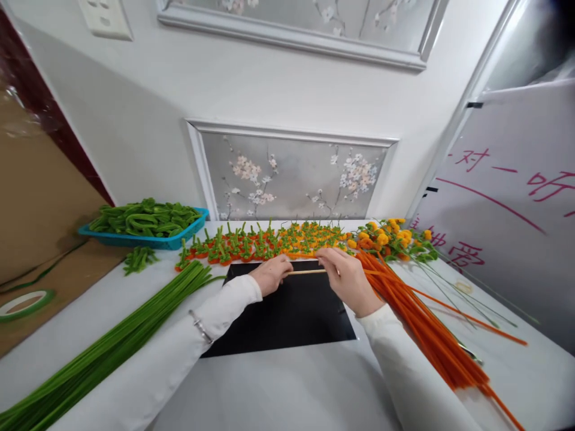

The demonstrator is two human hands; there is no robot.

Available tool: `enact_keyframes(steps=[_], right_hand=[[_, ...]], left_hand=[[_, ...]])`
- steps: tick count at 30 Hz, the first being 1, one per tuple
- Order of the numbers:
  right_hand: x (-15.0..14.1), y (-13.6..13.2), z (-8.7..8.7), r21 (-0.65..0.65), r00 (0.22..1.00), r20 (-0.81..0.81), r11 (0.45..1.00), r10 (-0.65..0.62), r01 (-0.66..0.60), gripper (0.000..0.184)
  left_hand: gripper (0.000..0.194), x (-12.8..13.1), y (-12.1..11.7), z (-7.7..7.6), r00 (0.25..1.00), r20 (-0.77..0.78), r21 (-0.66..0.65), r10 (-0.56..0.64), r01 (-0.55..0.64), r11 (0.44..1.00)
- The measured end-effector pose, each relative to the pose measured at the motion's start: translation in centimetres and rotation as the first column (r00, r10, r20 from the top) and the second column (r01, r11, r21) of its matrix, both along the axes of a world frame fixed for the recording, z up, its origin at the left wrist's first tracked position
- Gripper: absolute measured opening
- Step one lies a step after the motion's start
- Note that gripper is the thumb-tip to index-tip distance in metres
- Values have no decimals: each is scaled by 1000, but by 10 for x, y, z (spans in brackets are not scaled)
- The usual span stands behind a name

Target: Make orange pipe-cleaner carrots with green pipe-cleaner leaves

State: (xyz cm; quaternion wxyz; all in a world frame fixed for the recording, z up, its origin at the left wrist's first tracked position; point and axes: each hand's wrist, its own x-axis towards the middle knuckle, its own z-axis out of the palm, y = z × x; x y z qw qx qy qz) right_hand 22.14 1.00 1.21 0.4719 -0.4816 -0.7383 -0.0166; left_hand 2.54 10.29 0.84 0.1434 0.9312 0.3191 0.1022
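I see L hand and R hand pinch a thin stick near 12 o'clock on the black mat. Keep it level, grip light (R fingers partly hidden); orange stems at approx. 3 o'clock.

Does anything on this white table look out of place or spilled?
Slightly, yes: one orange stem lies splayed to the right of the orange bundle, and a small pile of green pieces lies outside the blue tray. Nothing looks plainly damaged.
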Motion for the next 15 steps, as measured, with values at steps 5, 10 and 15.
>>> enact_keyframes(steps=[5,10,15], right_hand=[[3,-7,11,-100,971,-171,978,166,-185,15],[14,-1,4,-157,908,-346,939,237,-306,17],[-3,6,-16,-235,870,-377,876,318,-422,15]], left_hand=[[25,-30,-32,15,992,88,-460,-91,121,880],[32,-41,-49,15,958,232,-845,167,114,523],[56,-35,-56,18,893,345,-905,291,234,355]])
